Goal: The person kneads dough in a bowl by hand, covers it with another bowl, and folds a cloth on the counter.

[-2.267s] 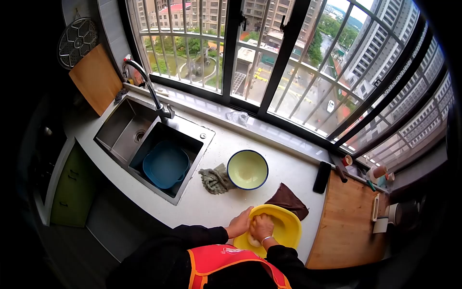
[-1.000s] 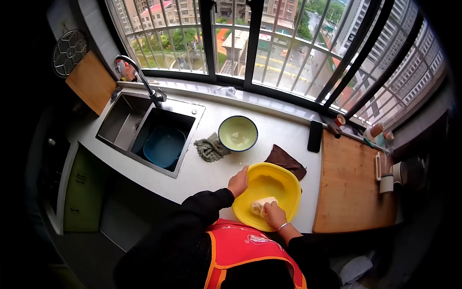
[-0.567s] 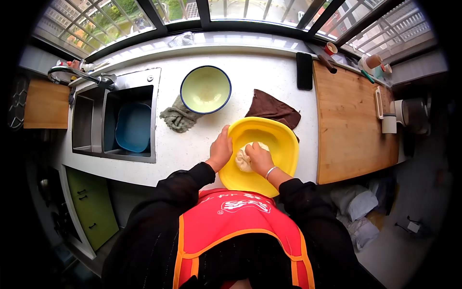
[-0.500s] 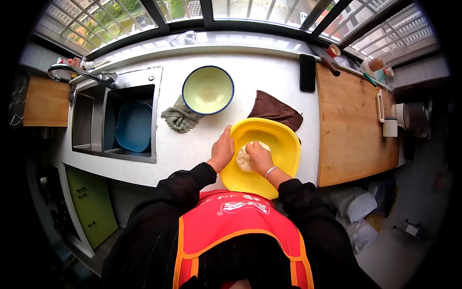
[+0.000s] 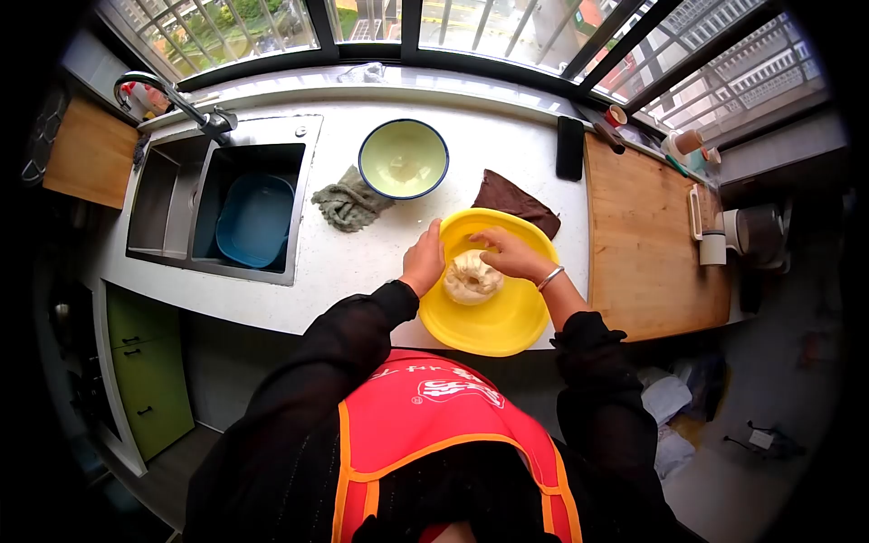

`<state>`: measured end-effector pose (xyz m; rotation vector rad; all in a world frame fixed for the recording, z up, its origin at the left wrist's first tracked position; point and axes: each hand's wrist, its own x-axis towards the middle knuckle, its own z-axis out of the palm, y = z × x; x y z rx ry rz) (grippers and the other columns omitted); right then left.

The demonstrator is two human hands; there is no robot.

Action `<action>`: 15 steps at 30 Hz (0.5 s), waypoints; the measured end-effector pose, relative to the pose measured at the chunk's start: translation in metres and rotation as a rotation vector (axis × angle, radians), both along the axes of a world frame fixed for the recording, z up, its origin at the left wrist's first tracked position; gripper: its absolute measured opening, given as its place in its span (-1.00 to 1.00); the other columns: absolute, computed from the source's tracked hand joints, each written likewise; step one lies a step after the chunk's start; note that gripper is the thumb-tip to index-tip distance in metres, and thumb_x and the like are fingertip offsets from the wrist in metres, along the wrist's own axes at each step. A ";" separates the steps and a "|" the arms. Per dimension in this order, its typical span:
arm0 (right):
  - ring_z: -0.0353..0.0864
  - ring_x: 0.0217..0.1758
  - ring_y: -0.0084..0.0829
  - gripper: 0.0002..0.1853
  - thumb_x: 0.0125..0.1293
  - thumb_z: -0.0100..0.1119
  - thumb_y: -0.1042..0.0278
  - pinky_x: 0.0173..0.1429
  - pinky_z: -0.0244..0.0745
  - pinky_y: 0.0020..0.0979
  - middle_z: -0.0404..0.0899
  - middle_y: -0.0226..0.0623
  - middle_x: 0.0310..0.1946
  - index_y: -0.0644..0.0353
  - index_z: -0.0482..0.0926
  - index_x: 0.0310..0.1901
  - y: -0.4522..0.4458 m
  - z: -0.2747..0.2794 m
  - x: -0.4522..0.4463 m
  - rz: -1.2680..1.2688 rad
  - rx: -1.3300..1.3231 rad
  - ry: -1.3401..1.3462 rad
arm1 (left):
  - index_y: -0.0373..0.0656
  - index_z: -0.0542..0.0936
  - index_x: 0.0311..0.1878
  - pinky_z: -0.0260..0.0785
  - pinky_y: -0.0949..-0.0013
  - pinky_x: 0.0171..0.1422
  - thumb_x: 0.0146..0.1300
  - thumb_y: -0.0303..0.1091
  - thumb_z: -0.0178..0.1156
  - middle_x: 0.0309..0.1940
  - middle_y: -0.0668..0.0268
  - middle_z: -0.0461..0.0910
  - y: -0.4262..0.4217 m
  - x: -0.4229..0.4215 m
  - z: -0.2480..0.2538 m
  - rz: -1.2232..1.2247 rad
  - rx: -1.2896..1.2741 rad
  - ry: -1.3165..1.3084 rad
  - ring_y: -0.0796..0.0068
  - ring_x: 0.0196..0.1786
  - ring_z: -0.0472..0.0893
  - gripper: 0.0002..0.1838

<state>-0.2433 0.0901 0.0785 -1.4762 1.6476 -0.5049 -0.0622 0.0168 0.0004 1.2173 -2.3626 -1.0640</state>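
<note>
A yellow basin (image 5: 520, 319) stands near the counter's front edge. Inside it lies a pale lump of dough (image 5: 472, 279) with a dimple in its top. My left hand (image 5: 424, 258) grips the basin's left rim, its fingers at the edge. Over the right side of the dough is my right hand (image 5: 512, 252), fingers bent and apart, holding nothing. A bracelet circles that wrist. Behind the basin a brown cloth (image 5: 514, 201) is spread on the counter.
A pale green bowl with a blue rim (image 5: 404, 158) stands behind, beside a grey-green rag (image 5: 348, 201). At left is a sink (image 5: 294, 217) holding a blue tub (image 5: 254, 222). A wooden board (image 5: 647, 244) lies to the right, with a black phone-like object (image 5: 569, 148) by it.
My right hand has come up off the dough and its fingers have opened. A dimple now shows in the dough. My left hand stays at the basin's rim. The view has shifted slightly.
</note>
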 end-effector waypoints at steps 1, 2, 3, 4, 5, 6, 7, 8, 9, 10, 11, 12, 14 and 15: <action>0.47 -0.01 -0.04 -0.61 0.12 0.05 0.37 0.09 0.38 -0.28 0.47 0.00 -0.06 0.19 0.49 0.03 -0.004 0.000 0.000 -0.001 -0.003 0.006 | -0.12 0.19 0.23 0.38 0.01 -0.17 0.24 -0.34 -0.05 -0.14 0.02 0.51 0.001 -0.001 -0.001 0.006 -0.033 0.013 -0.06 -0.24 0.54 -0.52; 0.48 -0.02 -0.05 -0.63 0.13 0.03 0.35 0.09 0.38 -0.27 0.50 0.00 -0.08 0.21 0.51 0.00 -0.009 -0.004 0.006 -0.018 0.060 0.165 | -0.12 0.19 0.23 0.38 0.01 -0.17 0.24 -0.34 -0.05 -0.14 0.02 0.51 0.003 0.000 -0.003 0.008 -0.034 0.017 -0.06 -0.24 0.54 -0.52; 0.49 -0.02 -0.06 -0.65 0.15 0.00 0.33 0.09 0.37 -0.26 0.53 -0.01 -0.11 0.22 0.53 -0.03 -0.017 -0.009 0.012 -0.028 0.116 0.327 | -0.13 0.18 0.24 0.37 0.02 -0.14 0.23 -0.36 -0.02 -0.12 0.01 0.51 0.001 -0.001 0.000 0.002 -0.003 -0.015 -0.07 -0.19 0.53 -0.51; 0.51 -0.05 -0.08 -0.67 0.18 -0.03 0.27 0.07 0.38 -0.25 0.56 -0.04 -0.15 0.24 0.56 -0.11 -0.023 -0.029 0.020 -0.023 0.150 0.345 | -0.13 0.18 0.24 0.37 0.03 -0.10 0.21 -0.37 0.01 -0.10 -0.01 0.51 -0.001 0.000 0.002 0.003 0.030 -0.048 -0.08 -0.15 0.52 -0.49; 0.50 -0.03 -0.10 -0.68 0.20 -0.05 0.19 0.06 0.37 -0.19 0.55 -0.10 -0.13 0.20 0.59 -0.19 -0.027 -0.043 0.032 0.016 0.195 0.424 | -0.13 0.18 0.24 0.37 0.03 -0.10 0.21 -0.37 0.01 -0.10 -0.01 0.51 0.000 0.000 0.001 0.021 0.033 -0.048 -0.08 -0.15 0.52 -0.49; 0.48 -0.01 -0.13 -0.69 0.20 -0.04 0.15 0.07 0.34 -0.15 0.55 -0.13 -0.12 0.16 0.61 -0.22 -0.023 -0.059 0.045 0.005 0.150 0.499 | -0.13 0.18 0.24 0.37 0.03 -0.10 0.21 -0.37 0.01 -0.11 -0.01 0.51 0.000 -0.001 0.000 0.019 0.021 -0.044 -0.08 -0.15 0.52 -0.49; 0.46 0.02 -0.16 -0.69 0.20 -0.03 0.11 0.08 0.31 -0.12 0.54 -0.17 -0.11 0.13 0.62 -0.25 -0.018 -0.065 0.058 -0.010 0.104 0.571 | -0.13 0.18 0.24 0.37 0.03 -0.10 0.21 -0.37 0.01 -0.11 -0.01 0.51 0.001 0.000 0.000 0.013 0.008 -0.043 -0.09 -0.15 0.52 -0.49; 0.46 0.02 -0.16 -0.69 0.20 -0.03 0.11 0.08 0.31 -0.12 0.54 -0.17 -0.11 0.13 0.62 -0.25 -0.012 -0.068 0.063 -0.004 0.107 0.563 | -0.13 0.18 0.24 0.37 0.03 -0.10 0.21 -0.37 0.01 -0.11 -0.01 0.51 0.002 0.001 0.000 0.018 0.013 -0.051 -0.09 -0.15 0.52 -0.49; 0.44 0.03 -0.18 -0.70 0.18 0.00 0.09 0.11 0.27 -0.09 0.54 -0.19 -0.12 0.09 0.62 -0.26 -0.005 -0.058 0.070 0.102 0.108 0.641 | -0.13 0.19 0.24 0.37 0.03 -0.10 0.21 -0.37 0.01 -0.11 -0.01 0.51 0.004 0.001 0.001 0.017 0.018 -0.060 -0.09 -0.15 0.52 -0.49; 0.41 0.05 -0.21 -0.71 0.16 0.03 0.08 0.13 0.23 -0.07 0.54 -0.22 -0.13 0.06 0.63 -0.26 0.001 -0.045 0.075 0.203 0.108 0.723 | -0.13 0.19 0.23 0.37 0.03 -0.10 0.21 -0.37 0.00 -0.11 -0.01 0.52 0.005 0.000 0.001 0.012 0.021 -0.063 -0.08 -0.15 0.52 -0.50; 0.41 0.05 -0.21 -0.71 0.16 0.03 0.08 0.13 0.23 -0.07 0.54 -0.22 -0.13 0.06 0.63 -0.26 0.012 -0.032 0.075 0.193 0.116 0.723 | -0.13 0.19 0.23 0.37 0.03 -0.10 0.21 -0.37 0.00 -0.11 -0.01 0.52 0.007 0.000 0.002 0.000 0.025 -0.061 -0.08 -0.15 0.52 -0.50; 0.39 0.09 -0.19 -0.73 0.13 0.09 0.07 0.15 0.21 -0.08 0.51 -0.20 -0.08 0.04 0.62 -0.29 0.028 -0.017 0.072 0.246 0.123 0.684 | -0.13 0.20 0.23 0.37 0.02 -0.11 0.22 -0.37 0.00 -0.12 -0.02 0.52 0.010 0.000 0.000 0.025 0.025 -0.028 -0.09 -0.15 0.52 -0.51; 0.36 0.14 -0.16 -0.76 0.09 0.14 0.07 0.18 0.19 -0.08 0.49 -0.19 -0.03 0.01 0.62 -0.32 0.060 -0.003 0.061 0.293 0.129 0.656 | -0.13 0.20 0.22 0.37 0.02 -0.11 0.22 -0.37 -0.01 -0.12 -0.02 0.52 0.012 0.000 0.001 0.047 0.022 0.017 -0.09 -0.15 0.52 -0.52; 0.30 0.21 -0.14 -0.77 0.05 0.18 0.07 0.20 0.17 -0.07 0.43 -0.19 0.05 -0.01 0.61 -0.33 0.077 0.002 0.055 0.295 -0.034 0.684 | -0.14 0.21 0.22 0.36 0.02 -0.11 0.22 -0.36 -0.01 -0.13 -0.03 0.52 0.012 -0.001 0.003 0.050 0.036 0.017 -0.09 -0.15 0.52 -0.52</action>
